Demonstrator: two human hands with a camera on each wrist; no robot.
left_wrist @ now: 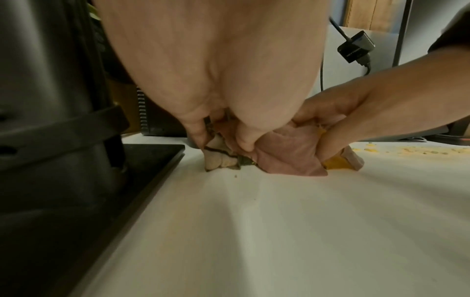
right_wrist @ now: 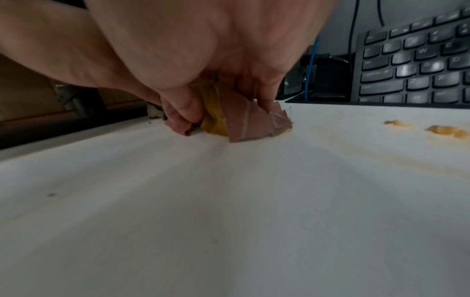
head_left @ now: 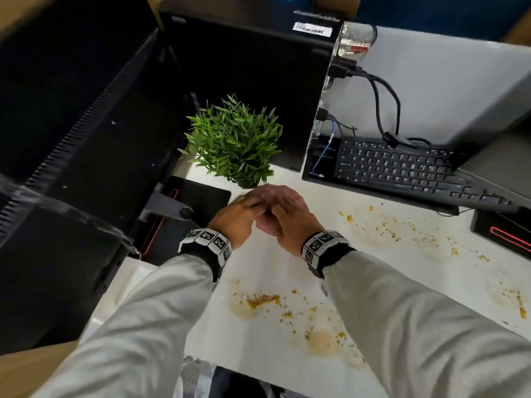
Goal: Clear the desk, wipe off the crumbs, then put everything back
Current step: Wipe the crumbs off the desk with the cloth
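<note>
On the white desk (head_left: 287, 271) both hands meet just in front of the potted plant (head_left: 234, 139). A crumpled cloth (left_wrist: 287, 154), pink, yellow and patterned, is bunched under them against the desk. My left hand (head_left: 240, 209) pinches its left part with curled fingers (left_wrist: 195, 130). My right hand (head_left: 283, 208) grips its right part, and the cloth (right_wrist: 244, 118) shows pink and yellow folds below that palm. From the head view the cloth is almost fully hidden. Yellow crumbs (head_left: 263, 300) and greasy smears lie scattered near and right of my forearms.
A black keyboard (head_left: 402, 168) leans against a computer case (head_left: 253, 90) at the back right, with cables beside it. A dark monitor (head_left: 71, 124) and its base (head_left: 198, 196) fill the left. Another black base with a red line (head_left: 505, 231) sits at the right edge.
</note>
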